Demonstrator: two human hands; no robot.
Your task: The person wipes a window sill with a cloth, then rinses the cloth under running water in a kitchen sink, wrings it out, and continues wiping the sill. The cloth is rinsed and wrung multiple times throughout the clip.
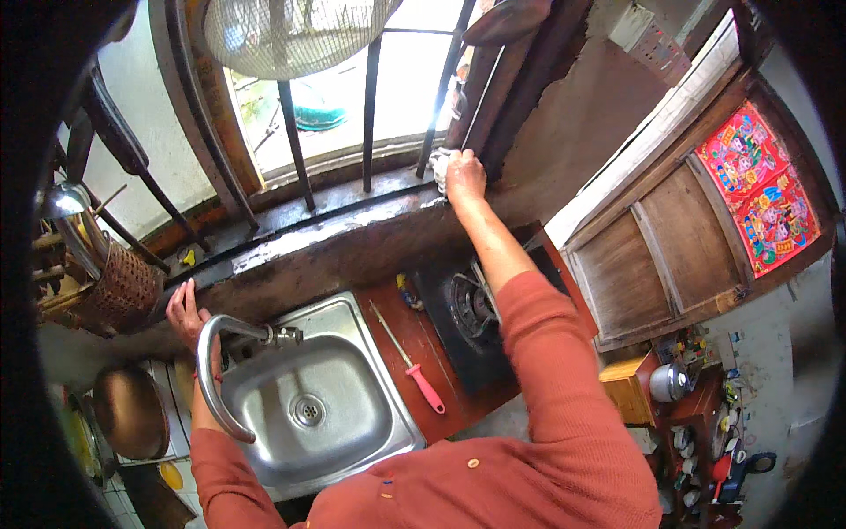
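My right hand (466,177) grips a crumpled white cloth (439,169) at the right end of the dark window sill (310,237), beside the base of the last window bar. A wet-looking sheen lies along the sill's front edge. My left hand (187,313) holds nothing; its fingers rest, slightly apart, on the sill's left end. The curved metal faucet (203,370) partly hides that wrist. Below the sill is a stainless steel sink (350,390). A pink-handled sharpening steel (423,387) lies on the red-brown counter (439,423) to its right.
Vertical bars (367,119) cross the window, and a mesh strainer (297,40) hangs before it. A woven utensil basket (125,287) stands at left near a small yellow object (189,257). A black gas stove (433,324) sits under my right arm. A wooden door (687,238) is at right.
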